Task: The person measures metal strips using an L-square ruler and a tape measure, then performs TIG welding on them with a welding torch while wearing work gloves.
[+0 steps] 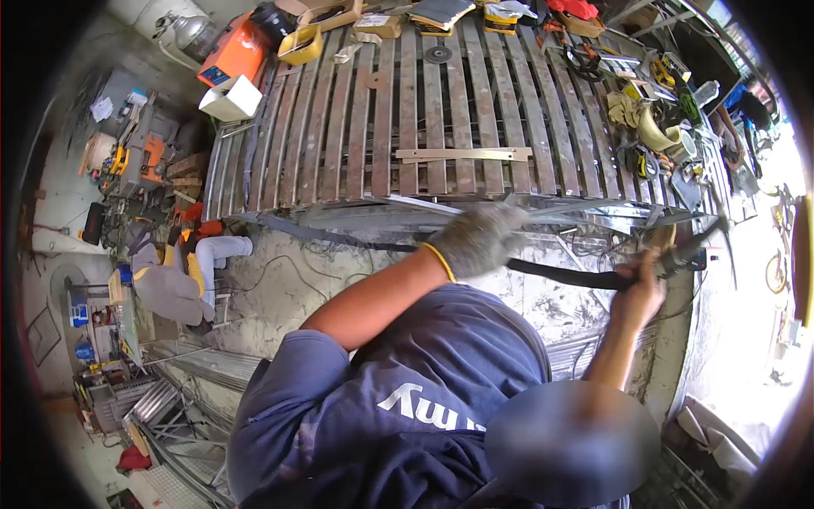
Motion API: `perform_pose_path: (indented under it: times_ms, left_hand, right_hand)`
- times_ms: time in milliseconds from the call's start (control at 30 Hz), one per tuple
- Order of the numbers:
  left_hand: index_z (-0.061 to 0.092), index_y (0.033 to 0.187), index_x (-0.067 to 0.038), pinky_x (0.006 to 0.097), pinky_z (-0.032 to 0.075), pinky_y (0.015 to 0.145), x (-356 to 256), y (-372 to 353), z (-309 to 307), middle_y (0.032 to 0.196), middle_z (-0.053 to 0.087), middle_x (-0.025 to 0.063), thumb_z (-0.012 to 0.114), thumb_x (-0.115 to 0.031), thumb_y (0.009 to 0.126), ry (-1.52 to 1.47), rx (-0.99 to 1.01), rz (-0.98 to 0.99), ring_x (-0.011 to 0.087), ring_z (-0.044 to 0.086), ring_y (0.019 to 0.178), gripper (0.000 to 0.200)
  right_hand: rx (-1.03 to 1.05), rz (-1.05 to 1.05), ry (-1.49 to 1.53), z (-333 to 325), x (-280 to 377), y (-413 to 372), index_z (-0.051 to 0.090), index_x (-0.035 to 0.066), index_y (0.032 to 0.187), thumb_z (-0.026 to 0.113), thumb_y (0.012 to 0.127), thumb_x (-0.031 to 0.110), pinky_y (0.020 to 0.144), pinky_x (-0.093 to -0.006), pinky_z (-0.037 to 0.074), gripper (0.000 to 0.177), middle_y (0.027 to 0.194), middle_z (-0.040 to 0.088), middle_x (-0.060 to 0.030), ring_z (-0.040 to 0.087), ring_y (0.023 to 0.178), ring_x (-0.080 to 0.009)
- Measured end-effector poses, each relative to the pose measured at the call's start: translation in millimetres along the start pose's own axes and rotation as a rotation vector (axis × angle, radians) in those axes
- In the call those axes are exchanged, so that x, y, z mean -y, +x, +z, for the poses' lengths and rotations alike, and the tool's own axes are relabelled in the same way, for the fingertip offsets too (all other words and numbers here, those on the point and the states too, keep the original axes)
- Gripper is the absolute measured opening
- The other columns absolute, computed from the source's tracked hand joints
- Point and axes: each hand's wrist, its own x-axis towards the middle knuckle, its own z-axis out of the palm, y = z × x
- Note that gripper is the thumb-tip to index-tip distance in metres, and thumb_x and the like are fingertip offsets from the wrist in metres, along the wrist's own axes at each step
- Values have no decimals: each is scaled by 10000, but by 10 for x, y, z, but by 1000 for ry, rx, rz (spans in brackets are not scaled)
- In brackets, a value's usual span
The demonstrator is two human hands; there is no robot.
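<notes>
My left hand point(482, 241), in a grey work glove with a yellow cuff, hovers by the near edge of the slatted metal bench point(339, 144). Motion smears its fingers, and I cannot make out anything in them. Bare and closed, my right hand point(642, 290) grips what looks like an angle grinder point(677, 258), off the bench's right end. A thin dark edge, like a disc seen side-on, shows at its far end. From that hand a thick black cord or strap point(564, 274) runs left toward the glove. Two flat strips with holes point(464, 154) lie crossed on the slats.
A dark disc point(437, 54) lies farther back on the bench. Yellow bins point(301, 44) and an orange machine point(232, 53) stand at its back left. Tools and cups point(657, 127) crowd its right end. Another person point(174, 288) works at the left. Metal bars point(212, 365) lie behind.
</notes>
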Motion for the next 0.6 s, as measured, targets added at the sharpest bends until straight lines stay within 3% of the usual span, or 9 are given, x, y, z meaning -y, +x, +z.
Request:
perform_pose_path:
  times_ms: [133, 267, 300, 433, 567, 600]
  left_hand:
    - [767, 1266, -53, 511, 601, 1003, 873, 75, -263, 1234, 775, 231, 705, -265, 1056, 126, -52, -219, 433, 748, 1135, 305]
    - [782, 1226, -51, 542, 583, 1017, 1800, 370, -335, 1227, 775, 232, 684, -256, 1041, 354, -48, -195, 438, 737, 1149, 293]
    - [748, 1289, -46, 557, 577, 1017, 2013, 486, -309, 1241, 754, 228, 705, -245, 1024, 411, -29, -199, 449, 722, 1166, 335]
    - [659, 1404, -71, 565, 578, 1023, 2399, 959, -216, 1320, 674, 224, 760, -246, 1002, 539, 172, -156, 465, 686, 1194, 450]
    - [667, 1361, -74, 570, 578, 1006, 3020, 1145, 43, 1296, 666, 240, 775, -248, 1002, 630, 366, -106, 464, 693, 1178, 414]
    - [667, 1355, -72, 569, 578, 1009, 3019, 1188, 32, 1298, 665, 242, 779, -249, 1000, 647, 400, -109, 464, 696, 1177, 412]
  right_hand:
    - [-136, -104, 282, -739, 663, 643, 667, 78, 1017, 739, 1127, 203, 635, -282, 448, 182, 808, 565, 9, 484, 682, -97]
    - [-244, -394, 192, -1339, 1399, 676, 575, 88, 957, 696, 1152, 196, 703, -298, 444, 253, 794, 496, 20, 459, 678, -107]
    - [-317, -415, 176, -1363, 1583, 603, 543, 89, 936, 683, 1158, 189, 705, -313, 441, 282, 784, 470, 21, 450, 670, -115]
    - [-450, -480, 80, -1381, 2009, 205, 641, 13, 1114, 679, 1153, 158, 710, -316, 433, 155, 849, 482, 7, 447, 677, -113]
    - [-375, -464, 8, -1623, 2090, -105, 664, -31, 1368, 711, 1129, 148, 712, -307, 441, 302, 926, 554, -14, 484, 704, -102]
    - [-442, -446, -39, -1447, 2058, -179, 663, -22, 1397, 712, 1129, 147, 701, -306, 444, 320, 940, 576, -21, 491, 706, -101]
